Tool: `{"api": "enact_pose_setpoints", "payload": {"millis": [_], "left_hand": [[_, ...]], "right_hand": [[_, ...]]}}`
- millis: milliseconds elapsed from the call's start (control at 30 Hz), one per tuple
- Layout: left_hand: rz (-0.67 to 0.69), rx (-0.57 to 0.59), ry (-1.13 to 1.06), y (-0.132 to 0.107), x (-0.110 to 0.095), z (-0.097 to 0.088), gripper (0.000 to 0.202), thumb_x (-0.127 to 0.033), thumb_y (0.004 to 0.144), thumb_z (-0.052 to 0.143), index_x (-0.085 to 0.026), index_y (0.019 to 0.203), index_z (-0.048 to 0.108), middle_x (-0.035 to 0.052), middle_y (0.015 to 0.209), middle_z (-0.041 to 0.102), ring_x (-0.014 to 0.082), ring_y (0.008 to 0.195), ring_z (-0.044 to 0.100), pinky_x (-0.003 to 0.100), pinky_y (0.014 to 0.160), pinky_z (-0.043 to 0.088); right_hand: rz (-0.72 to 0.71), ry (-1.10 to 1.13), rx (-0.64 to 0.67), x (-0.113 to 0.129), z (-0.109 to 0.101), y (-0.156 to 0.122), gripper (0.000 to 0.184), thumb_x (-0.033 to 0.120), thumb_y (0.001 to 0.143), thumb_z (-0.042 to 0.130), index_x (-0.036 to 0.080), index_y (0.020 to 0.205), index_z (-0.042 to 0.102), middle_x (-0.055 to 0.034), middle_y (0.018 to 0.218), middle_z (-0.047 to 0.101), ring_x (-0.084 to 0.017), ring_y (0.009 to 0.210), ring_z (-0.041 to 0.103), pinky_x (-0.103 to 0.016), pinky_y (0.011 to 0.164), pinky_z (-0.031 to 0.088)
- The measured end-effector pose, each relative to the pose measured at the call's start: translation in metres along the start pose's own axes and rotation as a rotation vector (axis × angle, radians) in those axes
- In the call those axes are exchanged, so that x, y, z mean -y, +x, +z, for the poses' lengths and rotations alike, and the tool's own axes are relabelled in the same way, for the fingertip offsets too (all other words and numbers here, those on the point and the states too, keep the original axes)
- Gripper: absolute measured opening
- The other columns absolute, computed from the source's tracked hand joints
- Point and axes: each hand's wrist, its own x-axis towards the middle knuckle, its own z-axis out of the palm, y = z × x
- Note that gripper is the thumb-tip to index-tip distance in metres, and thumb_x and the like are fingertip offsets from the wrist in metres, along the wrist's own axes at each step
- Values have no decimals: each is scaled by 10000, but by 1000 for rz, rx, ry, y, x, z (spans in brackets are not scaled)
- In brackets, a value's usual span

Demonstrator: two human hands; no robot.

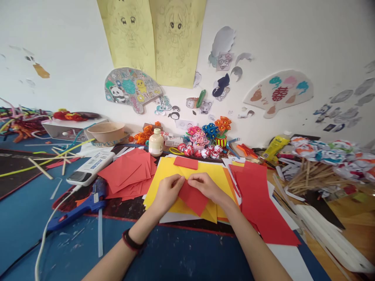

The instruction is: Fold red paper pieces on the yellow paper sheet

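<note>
A square of red paper [193, 198] is held in front of me, tilted, above a stack of yellow paper [161, 171]. My left hand [170, 191] pinches its upper left edge between thumb and fingers. On the upper right edge, my right hand [206, 185] has its fingers closed in the same way. Just beyond both hands lies a small folded red paper piece [186, 163] on the yellow sheets. A loose pile of red squares [130, 171] is left of the stack, and longer red sheets [258, 203] lie to its right.
At left lie a blue glue gun [79, 210] with its cord and a white power strip [91, 168]. Behind the paper stand a glue bottle [156, 143] and paper flowers [209, 132]. Bundled wooden sticks [306, 171] and a white bar [331, 234] are at right.
</note>
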Motion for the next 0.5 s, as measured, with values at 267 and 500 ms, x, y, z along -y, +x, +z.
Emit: {"api": "enact_pose_setpoints", "payload": {"millis": [267, 500], "left_hand": [[30, -83, -25, -3, 2, 11, 354, -384, 894, 400, -177, 608, 420, -45, 580, 407, 102, 575, 384, 221, 533, 281], [37, -211, 60, -2, -1, 10, 366, -386, 903, 395, -177, 605, 439, -47, 566, 423, 101, 557, 386, 228, 536, 279]], "right_hand": [[52, 82, -44, -8, 9, 4, 234, 291, 803, 496, 183, 597, 470, 46, 561, 380, -103, 516, 317, -245, 491, 233], [-4, 12, -33, -3, 5, 4, 258, 289, 791, 489, 184, 562, 431, 46, 565, 340, -106, 534, 284, -253, 502, 220]]}}
